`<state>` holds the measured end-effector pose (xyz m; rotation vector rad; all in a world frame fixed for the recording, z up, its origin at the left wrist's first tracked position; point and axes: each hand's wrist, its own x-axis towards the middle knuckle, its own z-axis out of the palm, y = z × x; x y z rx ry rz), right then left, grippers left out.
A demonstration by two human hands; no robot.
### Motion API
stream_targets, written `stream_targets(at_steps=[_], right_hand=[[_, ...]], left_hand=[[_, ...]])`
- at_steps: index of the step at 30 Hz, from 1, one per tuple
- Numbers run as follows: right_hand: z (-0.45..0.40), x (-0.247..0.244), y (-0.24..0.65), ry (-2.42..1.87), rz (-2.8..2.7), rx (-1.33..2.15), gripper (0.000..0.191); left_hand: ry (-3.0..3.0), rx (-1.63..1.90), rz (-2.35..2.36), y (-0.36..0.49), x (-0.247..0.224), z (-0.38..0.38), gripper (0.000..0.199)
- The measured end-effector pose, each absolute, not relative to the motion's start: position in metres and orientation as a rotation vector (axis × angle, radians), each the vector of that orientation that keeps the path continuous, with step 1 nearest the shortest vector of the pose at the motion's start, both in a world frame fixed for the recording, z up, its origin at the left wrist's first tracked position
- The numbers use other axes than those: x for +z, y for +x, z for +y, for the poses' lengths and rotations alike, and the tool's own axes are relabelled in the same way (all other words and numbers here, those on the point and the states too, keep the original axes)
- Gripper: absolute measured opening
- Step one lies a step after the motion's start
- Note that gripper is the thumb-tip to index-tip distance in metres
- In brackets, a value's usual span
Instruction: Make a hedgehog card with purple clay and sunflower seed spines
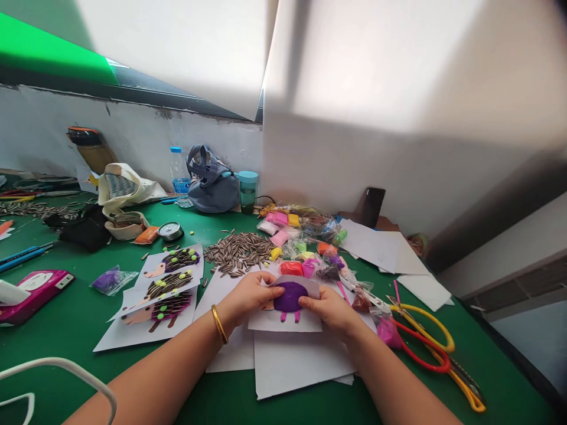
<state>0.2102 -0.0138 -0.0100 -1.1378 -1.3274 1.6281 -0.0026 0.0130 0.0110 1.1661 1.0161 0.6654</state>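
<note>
Between my two hands is a white paper card [261,321] bearing a flattened purple clay body [290,297] with two small pink legs [290,317]. My left hand [254,295] grips the card's left side, its thumb on the purple clay. On the right side my right hand [330,307] does the same, thumb at the clay's edge. Fingers of both hands are hidden behind the card. Below it lie blank white sheets [301,366]. Just beyond the card is a heap of striped sunflower seeds [239,251].
Hedgehog pictures with seed spines [170,307] lie to the left. Bags of coloured clay [290,268] spread behind my hands. Red- and yellow-handled scissors [425,348] rest at right. A pink device [38,295], a blue bag [212,189] and a propped phone [372,206] stand around the green table.
</note>
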Motion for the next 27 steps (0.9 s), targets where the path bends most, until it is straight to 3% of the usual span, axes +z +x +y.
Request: stream_targets(at_steps=[7,11,15,18,20,24,27], right_hand=[[-0.013,-0.002,0.222,-1.261,-1.291,1.643,0.052],[-0.009,0.0,0.233,-1.462,-1.542,1.373,0.056],[-0.006,-0.002,0.239,-1.519,-1.866,1.011,0.052],[-0.007,-0.002,0.239,-1.551,-1.94,0.955,0.04],[-0.007,0.0,0.239,-1.628,-1.942,0.916,0.031],[-0.006,0.006,0.242,-1.862,-1.947,0.672,0.023],[-0.006,0.008,0.242,-1.877,-1.928,0.536,0.018]], left_hand=[[1.356,0.619,1.059,-0.008,0.007,0.014,0.048],[1.9,0.73,1.322,-0.011,0.015,0.011,0.055],[2.376,0.915,1.291,-0.008,0.023,0.005,0.035],[2.538,0.709,0.91,-0.002,0.021,-0.001,0.026],[2.598,0.56,0.692,0.002,0.016,-0.005,0.032],[2.684,0.329,0.588,0.004,0.008,-0.011,0.066],[2.69,0.211,0.598,0.002,0.007,-0.012,0.072]])
